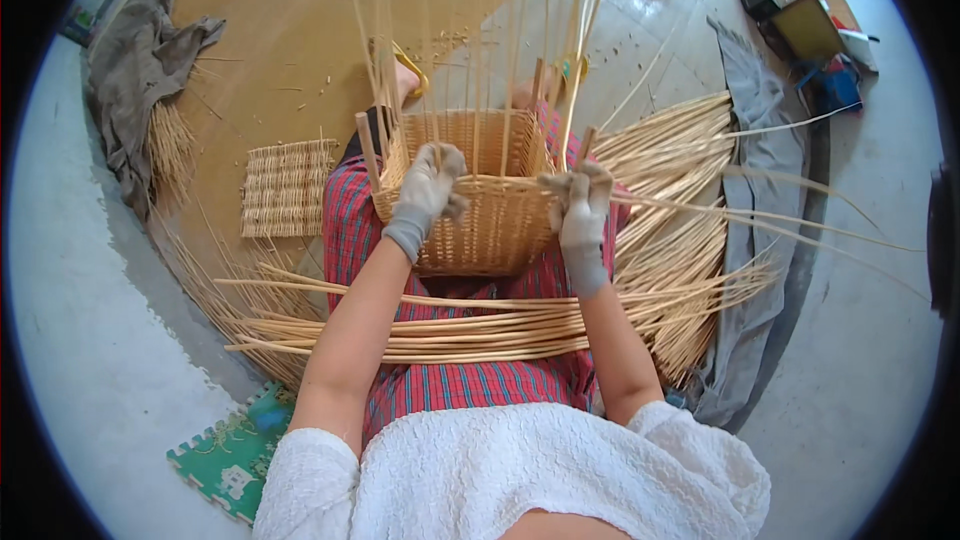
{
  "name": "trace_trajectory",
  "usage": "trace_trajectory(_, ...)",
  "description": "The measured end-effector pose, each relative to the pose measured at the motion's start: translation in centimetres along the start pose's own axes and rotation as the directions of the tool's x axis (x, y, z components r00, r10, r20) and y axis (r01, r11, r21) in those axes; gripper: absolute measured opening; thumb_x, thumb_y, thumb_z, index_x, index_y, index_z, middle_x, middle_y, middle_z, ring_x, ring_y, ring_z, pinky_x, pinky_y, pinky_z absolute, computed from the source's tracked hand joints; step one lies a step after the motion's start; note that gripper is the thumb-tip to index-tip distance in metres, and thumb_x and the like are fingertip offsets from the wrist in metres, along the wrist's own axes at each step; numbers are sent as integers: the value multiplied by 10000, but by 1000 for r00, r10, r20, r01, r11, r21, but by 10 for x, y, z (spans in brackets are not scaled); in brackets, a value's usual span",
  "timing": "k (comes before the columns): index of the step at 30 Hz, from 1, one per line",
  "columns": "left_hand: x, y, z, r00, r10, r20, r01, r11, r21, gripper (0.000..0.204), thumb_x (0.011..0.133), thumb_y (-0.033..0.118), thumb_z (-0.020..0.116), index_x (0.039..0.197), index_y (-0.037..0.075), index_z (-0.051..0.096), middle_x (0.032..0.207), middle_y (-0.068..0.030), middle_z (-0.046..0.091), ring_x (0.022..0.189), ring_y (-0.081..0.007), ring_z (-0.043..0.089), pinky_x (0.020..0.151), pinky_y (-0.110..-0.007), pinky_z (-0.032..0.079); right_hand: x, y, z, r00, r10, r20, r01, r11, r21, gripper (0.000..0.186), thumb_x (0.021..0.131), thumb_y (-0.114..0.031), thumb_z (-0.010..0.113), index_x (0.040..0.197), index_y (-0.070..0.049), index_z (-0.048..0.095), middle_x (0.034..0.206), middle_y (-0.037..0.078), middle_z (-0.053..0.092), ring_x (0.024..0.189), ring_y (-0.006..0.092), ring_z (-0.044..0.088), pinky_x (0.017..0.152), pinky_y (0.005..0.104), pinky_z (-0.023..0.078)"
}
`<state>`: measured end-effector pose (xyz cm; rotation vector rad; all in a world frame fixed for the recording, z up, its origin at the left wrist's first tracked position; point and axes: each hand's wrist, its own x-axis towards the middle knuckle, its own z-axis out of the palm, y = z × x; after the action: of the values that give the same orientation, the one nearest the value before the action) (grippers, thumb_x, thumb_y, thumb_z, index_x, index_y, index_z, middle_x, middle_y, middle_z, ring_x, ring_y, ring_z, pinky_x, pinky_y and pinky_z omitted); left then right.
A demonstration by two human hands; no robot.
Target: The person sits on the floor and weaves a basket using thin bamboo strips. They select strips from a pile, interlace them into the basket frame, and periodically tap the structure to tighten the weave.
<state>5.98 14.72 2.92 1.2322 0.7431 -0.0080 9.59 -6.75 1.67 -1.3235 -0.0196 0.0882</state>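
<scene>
A woven wicker basket (468, 230) with tall thin upright stakes and short wooden corner posts rests between my knees. My left hand (425, 190), in a pale glove, is at the near rim, its fingers curled on an upright stake. My right hand (583, 205), also gloved, is closed at the near right corner, around long pale weaving strands beside the post; exactly which strands it grips is partly hidden. Loose rods (480, 338) lie across my lap on the red plaid cloth (470, 390), under my forearms.
Around me are a flat woven panel (285, 195), a large rod bundle (685, 230) on grey cloth (760, 280), more rods under a dark cloth (135, 60) at left, a green foam mat (215, 465) and a pile of assorted items (805, 25) at the back right.
</scene>
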Motion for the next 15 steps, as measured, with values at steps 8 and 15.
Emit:
trace_trajectory(8, 11, -2, 4, 999, -11, -34, 14, 995, 99, 394, 958, 381, 687, 1111, 35, 577, 757, -100, 658, 365, -170, 521, 306, -322, 417, -14, -20, 8, 997, -54, -48, 57, 997, 59, 121, 1044, -127, 521, 1155, -87, 494, 962, 126, 712, 737, 141, 665, 564, 226, 482)
trace_trajectory(15, 18, -10, 41, 966, 153, 208, -243, 813, 529, 303, 1030, 297, 579, 1212, 55, 591, 833, -76, 654, 557, -149, 580, 546, -316, 529, 3, -44, -35, 979, -56, -194, 71, 995, 69, 247, 944, 43, 628, 1115, -81, 498, 1003, 127, 714, 806, 164, 684, 636, 276, 568)
